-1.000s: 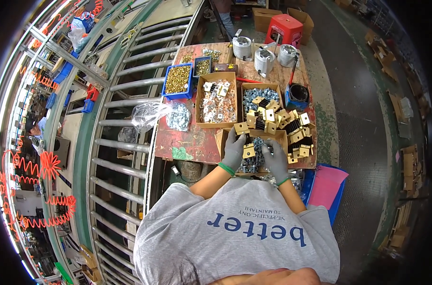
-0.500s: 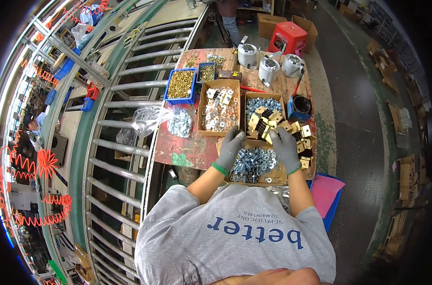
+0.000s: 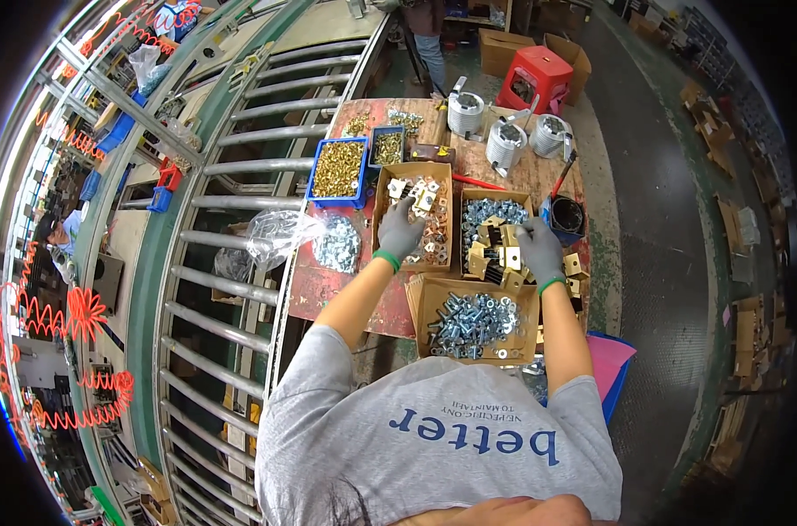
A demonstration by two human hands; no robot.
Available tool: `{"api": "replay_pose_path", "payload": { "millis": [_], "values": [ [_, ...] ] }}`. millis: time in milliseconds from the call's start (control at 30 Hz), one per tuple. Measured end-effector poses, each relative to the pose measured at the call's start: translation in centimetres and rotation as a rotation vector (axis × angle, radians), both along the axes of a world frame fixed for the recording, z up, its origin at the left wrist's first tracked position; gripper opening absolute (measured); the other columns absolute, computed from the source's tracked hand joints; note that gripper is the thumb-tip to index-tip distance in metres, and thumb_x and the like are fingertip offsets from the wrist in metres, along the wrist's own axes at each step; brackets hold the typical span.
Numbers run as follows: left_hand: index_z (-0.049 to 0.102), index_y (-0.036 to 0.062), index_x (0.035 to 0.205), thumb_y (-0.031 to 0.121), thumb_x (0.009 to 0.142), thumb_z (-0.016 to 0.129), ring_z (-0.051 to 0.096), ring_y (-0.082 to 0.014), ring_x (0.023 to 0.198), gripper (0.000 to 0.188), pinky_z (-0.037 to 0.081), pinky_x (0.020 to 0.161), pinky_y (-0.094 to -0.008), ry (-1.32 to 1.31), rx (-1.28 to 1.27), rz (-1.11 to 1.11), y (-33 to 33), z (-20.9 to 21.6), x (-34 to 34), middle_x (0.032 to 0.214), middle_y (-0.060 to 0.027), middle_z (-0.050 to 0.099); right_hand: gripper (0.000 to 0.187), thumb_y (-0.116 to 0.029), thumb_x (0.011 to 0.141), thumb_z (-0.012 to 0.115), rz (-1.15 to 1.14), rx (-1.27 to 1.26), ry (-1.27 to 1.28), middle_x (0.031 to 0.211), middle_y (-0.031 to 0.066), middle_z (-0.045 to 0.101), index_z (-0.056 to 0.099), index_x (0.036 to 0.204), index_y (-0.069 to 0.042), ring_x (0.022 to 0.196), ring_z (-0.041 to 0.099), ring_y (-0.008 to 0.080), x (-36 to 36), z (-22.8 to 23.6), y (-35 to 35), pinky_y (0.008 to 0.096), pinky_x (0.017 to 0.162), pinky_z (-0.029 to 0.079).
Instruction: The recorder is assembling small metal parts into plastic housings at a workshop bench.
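Note:
My left hand (image 3: 400, 231), in a grey glove with a green cuff, reaches over the cardboard box (image 3: 458, 219) of copper-coloured and white washers. Its fingers stretch toward a few pale blocks with black middles (image 3: 424, 196) lying on the washers; whether they touch is unclear. My right hand (image 3: 540, 251), gloved the same way, is closed at the edge of a brass-and-black block (image 3: 509, 257), its fingertips partly hidden. More such blocks lie beneath and beside it, over a box of small silvery hardware (image 3: 495, 209). Nearest my body sits an open box of bolts and washers (image 3: 473, 326).
A blue bin of brass-coloured fasteners (image 3: 339, 171) and a bag of silvery hardware (image 3: 336, 245) stand left. Ribbed white cylinders (image 3: 507, 145) and a dark-mouthed can (image 3: 567, 216) occupy the table's far and right parts. A roller conveyor (image 3: 232, 273) runs along the left; a red stool (image 3: 533, 75) stands beyond.
My hands have parted from above the near bolt box. The left moved forward and left to the washer box; the right stayed by the brass-and-black blocks. The view has shifted slightly.

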State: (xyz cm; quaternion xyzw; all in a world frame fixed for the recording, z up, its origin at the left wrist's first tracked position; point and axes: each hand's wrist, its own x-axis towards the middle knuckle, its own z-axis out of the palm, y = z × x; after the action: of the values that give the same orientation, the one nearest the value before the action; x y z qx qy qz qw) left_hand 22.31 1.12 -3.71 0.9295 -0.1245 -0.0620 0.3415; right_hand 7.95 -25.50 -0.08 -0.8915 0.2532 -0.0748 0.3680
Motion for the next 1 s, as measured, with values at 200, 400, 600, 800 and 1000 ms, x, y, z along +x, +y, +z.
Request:
{"api": "replay_pose_path", "payload": {
  "millis": [200,400,600,800,1000],
  "values": [
    [0.052,0.0228,0.133,0.013,0.075,0.063,0.045,-0.0289,0.129,0.059,0.037,0.103,-0.0447,-0.337,0.531,-0.325,-1.6,-1.6,6.5,0.134,-0.0076,0.055,0.028,-0.030,0.092,0.061,0.003,0.147,-0.340,0.084,0.0114,0.065,0.063,0.100,-0.003,0.075,0.062,0.0215,-6.8,2.8,2.8,0.0348,0.069,0.048],
    [0.058,0.0176,0.124,0.013,0.082,0.059,0.053,-0.0289,0.121,0.043,0.039,0.100,-0.0450,-0.386,0.786,-0.500,-2.2,-1.6,10.2,0.122,-0.0093,0.061,0.021,-0.020,0.094,0.059,-0.077,0.225,-0.340,0.083,0.0069,0.062,0.062,0.098,0.000,0.077,0.057,0.0118,-14.7,2.9,4.6,0.0285,0.071,0.046],
    [0.060,0.0173,0.118,0.012,0.082,0.061,0.057,-0.0279,0.116,0.037,0.042,0.096,-0.0422,-0.404,0.762,-0.533,-2.8,-2.1,10.1,0.118,-0.0080,0.063,0.017,-0.014,0.094,0.058,-0.186,0.340,-0.329,0.085,0.0045,0.060,0.061,0.099,0.002,0.081,0.054,0.0095,-17.0,2.7,4.6,0.0249,0.075,0.045],
    [0.055,0.0150,0.118,0.010,0.079,0.062,0.058,-0.0287,0.114,0.040,0.044,0.094,-0.0429,-0.435,0.749,-0.570,-1.3,-1.4,9.8,0.117,-0.0093,0.063,0.017,-0.014,0.095,0.059,-0.183,0.401,-0.339,0.086,0.0032,0.060,0.061,0.100,0.002,0.081,0.054,0.0095,-16.7,2.5,5.3,0.0252,0.074,0.045],
    [0.053,0.0140,0.116,0.012,0.075,0.066,0.059,-0.0323,0.110,0.044,0.049,0.090,-0.0429,-0.412,0.598,-0.502,-0.2,1.0,8.9,0.114,-0.0116,0.061,0.018,-0.015,0.094,0.060,-0.122,0.563,-0.271,0.085,0.0014,0.061,0.062,0.102,0.001,0.079,0.055,0.0083,-16.2,2.2,6.9,0.0247,0.072,0.046]
  ]
}}
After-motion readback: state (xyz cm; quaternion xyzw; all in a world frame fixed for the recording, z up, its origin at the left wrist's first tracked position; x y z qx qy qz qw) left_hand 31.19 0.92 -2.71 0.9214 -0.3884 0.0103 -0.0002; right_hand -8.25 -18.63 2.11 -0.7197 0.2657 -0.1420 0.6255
